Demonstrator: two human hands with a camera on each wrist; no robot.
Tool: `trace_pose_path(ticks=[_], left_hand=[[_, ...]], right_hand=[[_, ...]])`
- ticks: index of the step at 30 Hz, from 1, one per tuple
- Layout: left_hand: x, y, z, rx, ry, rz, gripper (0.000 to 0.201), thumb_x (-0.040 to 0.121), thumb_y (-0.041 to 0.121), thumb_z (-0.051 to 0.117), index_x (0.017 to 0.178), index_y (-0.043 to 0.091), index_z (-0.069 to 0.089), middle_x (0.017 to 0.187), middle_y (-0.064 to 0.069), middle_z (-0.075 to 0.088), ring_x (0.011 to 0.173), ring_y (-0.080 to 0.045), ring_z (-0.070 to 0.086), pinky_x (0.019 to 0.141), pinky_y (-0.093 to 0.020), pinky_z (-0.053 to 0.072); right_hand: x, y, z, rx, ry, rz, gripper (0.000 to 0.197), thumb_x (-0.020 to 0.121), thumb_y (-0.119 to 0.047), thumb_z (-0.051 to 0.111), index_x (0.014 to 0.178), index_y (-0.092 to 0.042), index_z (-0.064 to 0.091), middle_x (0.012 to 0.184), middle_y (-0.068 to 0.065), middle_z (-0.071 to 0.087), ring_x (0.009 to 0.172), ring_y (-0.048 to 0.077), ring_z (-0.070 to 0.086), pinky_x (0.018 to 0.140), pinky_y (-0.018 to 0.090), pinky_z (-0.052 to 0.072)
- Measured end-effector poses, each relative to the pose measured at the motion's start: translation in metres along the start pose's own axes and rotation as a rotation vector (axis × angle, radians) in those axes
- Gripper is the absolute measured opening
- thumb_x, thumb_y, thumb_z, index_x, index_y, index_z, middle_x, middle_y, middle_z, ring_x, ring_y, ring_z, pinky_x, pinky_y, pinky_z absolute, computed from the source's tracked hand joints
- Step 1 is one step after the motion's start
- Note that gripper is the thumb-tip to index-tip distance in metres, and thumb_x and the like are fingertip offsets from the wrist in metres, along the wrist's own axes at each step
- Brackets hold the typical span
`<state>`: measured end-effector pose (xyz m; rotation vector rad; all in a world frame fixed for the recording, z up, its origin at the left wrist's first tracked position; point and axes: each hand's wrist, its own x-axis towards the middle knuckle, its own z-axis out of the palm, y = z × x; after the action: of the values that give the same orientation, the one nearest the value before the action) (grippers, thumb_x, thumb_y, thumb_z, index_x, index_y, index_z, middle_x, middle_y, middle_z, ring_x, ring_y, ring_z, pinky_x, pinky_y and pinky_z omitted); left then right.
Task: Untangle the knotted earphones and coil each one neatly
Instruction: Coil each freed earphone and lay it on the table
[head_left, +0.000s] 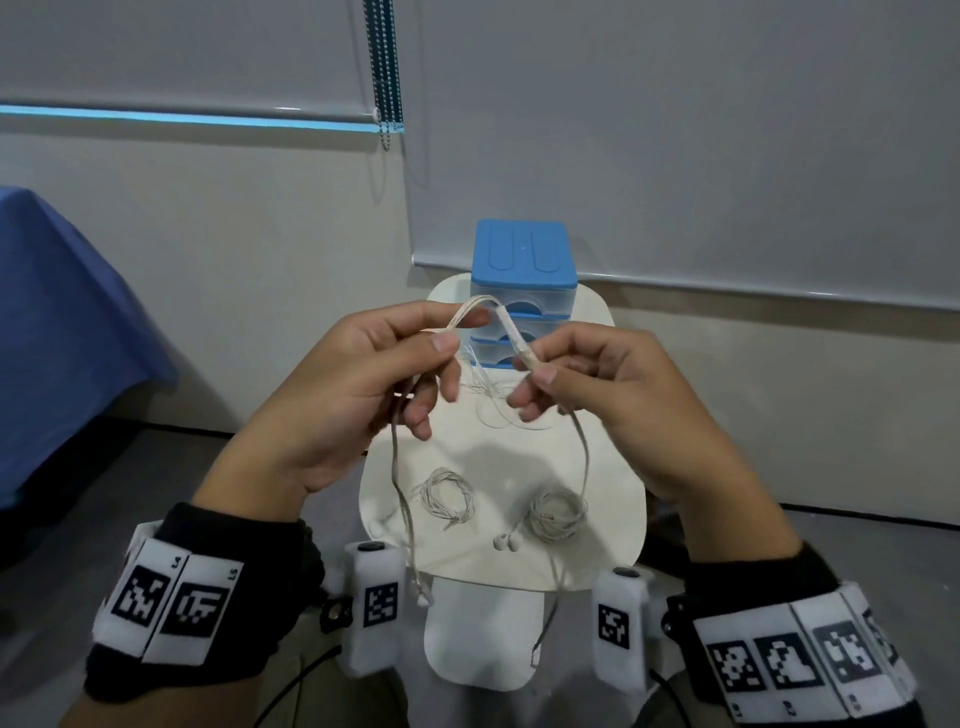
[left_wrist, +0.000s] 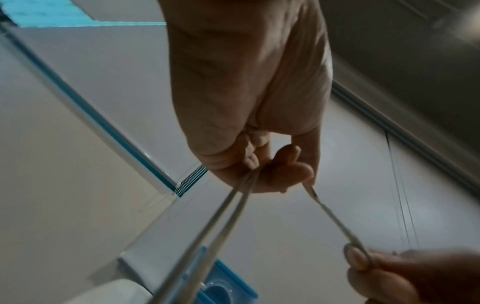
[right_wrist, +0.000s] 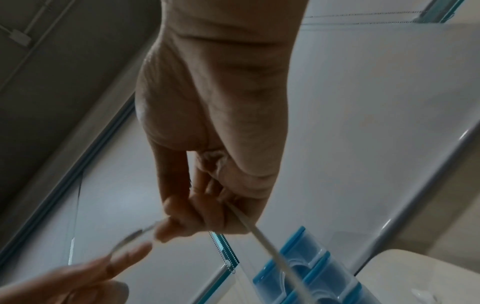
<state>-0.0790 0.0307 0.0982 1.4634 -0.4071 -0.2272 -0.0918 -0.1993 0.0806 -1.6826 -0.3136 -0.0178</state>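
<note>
Behind and below both raised hands stands a small white table (head_left: 613, 467), its bare top showing between the wrists. At the table's far edge, just beyond the fingertips, sits a blue-topped drawer unit (head_left: 523, 254) with translucent drawers; it also appears at the lower edge of the left wrist view (left_wrist: 228, 288) and of the right wrist view (right_wrist: 306, 253). The left hand (head_left: 358, 384) is held up over the table, thumb and forefinger pinched together on a pale earphone cable (head_left: 506, 325); the left wrist view shows the same hand (left_wrist: 249, 102) with two strands of that cable (left_wrist: 221, 222) running from its curled fingers toward the camera. The right hand (head_left: 613, 395), level with the left and just beside it, pinches the cable's inline control piece between thumb and forefinger; in the right wrist view the hand (right_wrist: 215, 115) is closed on the strand (right_wrist: 262, 236). Between the two hands the cable arches in a short loop, and from each hand one strand hangs down toward the wrists, the left strand ending in an earbud (head_left: 423, 597). Below the left hand a thin coiled earphone (head_left: 445, 496) lies on the table; below the right hand lies a thicker coiled earphone (head_left: 558, 512), its two earbuds (head_left: 506, 543) just beside the coil. A loose heap of fine cable (head_left: 493, 400) rests on the table under the fingertips.
</note>
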Motion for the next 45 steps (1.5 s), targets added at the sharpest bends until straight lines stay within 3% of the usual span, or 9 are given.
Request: trace_pose_path(ticks=[6, 10, 14, 21, 24, 30, 37, 41, 45], left_hand=[[0.002, -0.006, -0.013, 0.334, 0.128, 0.099, 0.006, 0.093, 0.01, 0.071, 0.098, 0.013, 0.073, 0.079, -0.003, 0.051, 0.05, -0.015, 0.04, 0.05, -0.027, 0.05], [-0.004, -0.001, -0.017, 0.322, 0.013, 0.036, 0.018, 0.085, 0.024, 0.072, 0.087, 0.006, 0.073, 0.077, -0.005, 0.058, 0.057, -0.016, 0.05, 0.059, -0.028, 0.056], [-0.013, 0.005, -0.016, 0.301, -0.156, -0.029, 0.021, 0.093, 0.024, 0.065, 0.089, 0.006, 0.074, 0.078, -0.014, 0.071, 0.088, -0.025, 0.074, 0.082, -0.024, 0.055], [-0.025, 0.015, 0.003, -0.021, -0.296, -0.011, 0.028, 0.098, 0.021, 0.05, 0.086, 0.013, 0.074, 0.072, -0.015, 0.068, 0.081, -0.033, 0.072, 0.08, -0.03, 0.056], [-0.024, 0.018, 0.009, -0.091, -0.258, 0.03, 0.029, 0.098, 0.021, 0.049, 0.086, 0.015, 0.075, 0.071, -0.012, 0.067, 0.075, -0.03, 0.072, 0.077, -0.032, 0.057], [-0.027, 0.011, 0.013, -0.162, -0.285, -0.001, 0.028, 0.098, 0.02, 0.048, 0.093, 0.015, 0.075, 0.07, -0.01, 0.066, 0.067, -0.025, 0.069, 0.073, -0.032, 0.057], [-0.038, 0.001, 0.023, -0.312, -0.298, 0.004, 0.026, 0.098, 0.023, 0.05, 0.087, 0.014, 0.072, 0.057, 0.0, 0.052, 0.046, -0.013, 0.05, 0.064, -0.029, 0.055], [-0.017, 0.028, 0.024, -0.355, -0.094, 0.111, 0.031, 0.098, 0.028, 0.045, 0.099, 0.013, 0.072, 0.056, 0.0, 0.053, 0.045, -0.012, 0.051, 0.062, -0.026, 0.055], [0.003, 0.04, 0.011, -0.392, 0.047, 0.155, 0.042, 0.106, 0.027, 0.038, 0.135, 0.01, 0.063, 0.073, -0.005, 0.072, 0.059, -0.014, 0.065, 0.072, -0.027, 0.058]], right_hand=[[0.0, -0.016, -0.025, -0.065, -0.087, 0.147, 0.015, 0.094, 0.002, 0.058, 0.102, 0.01, 0.068, 0.064, 0.006, 0.054, 0.049, 0.008, 0.034, 0.047, 0.016, 0.026], [-0.007, -0.039, -0.033, -0.22, -0.19, -0.003, 0.021, 0.079, -0.01, 0.074, 0.1, -0.008, 0.07, 0.073, 0.013, 0.051, 0.064, 0.016, 0.047, 0.058, 0.021, 0.038], [-0.012, -0.053, -0.039, -0.473, -0.164, -0.158, 0.011, 0.089, -0.009, 0.078, 0.096, -0.018, 0.076, 0.082, 0.008, 0.072, 0.078, 0.029, 0.066, 0.076, 0.044, 0.053], [-0.014, -0.055, -0.028, -0.8, 0.079, -0.381, 0.017, 0.09, -0.007, 0.076, 0.093, -0.024, 0.078, 0.078, -0.022, 0.071, 0.082, -0.001, 0.067, 0.078, 0.016, 0.05], [-0.011, -0.048, -0.019, -0.74, 0.134, -0.383, 0.019, 0.088, -0.003, 0.073, 0.09, -0.021, 0.074, 0.075, -0.012, 0.072, 0.073, 0.008, 0.07, 0.073, 0.03, 0.058], [0.002, -0.034, -0.012, -0.466, 0.308, -0.274, 0.021, 0.085, 0.004, 0.069, 0.083, -0.017, 0.068, 0.078, 0.007, 0.073, 0.069, 0.019, 0.076, 0.068, 0.048, 0.062], [0.008, -0.015, -0.043, -0.187, 0.533, -0.059, 0.03, 0.083, 0.015, 0.06, 0.077, -0.014, 0.06, 0.077, 0.018, 0.072, 0.064, 0.031, 0.075, 0.051, 0.024, 0.045], [-0.002, 0.015, -0.034, -0.207, 0.329, 0.214, 0.021, 0.084, 0.016, 0.059, 0.085, -0.005, 0.063, 0.07, 0.018, 0.072, 0.064, 0.035, 0.075, 0.058, 0.031, 0.05], [-0.019, 0.028, -0.008, -0.189, 0.003, 0.373, 0.004, 0.092, 0.008, 0.06, 0.095, 0.007, 0.062, 0.07, 0.019, 0.071, 0.063, 0.034, 0.073, 0.066, 0.037, 0.054]])
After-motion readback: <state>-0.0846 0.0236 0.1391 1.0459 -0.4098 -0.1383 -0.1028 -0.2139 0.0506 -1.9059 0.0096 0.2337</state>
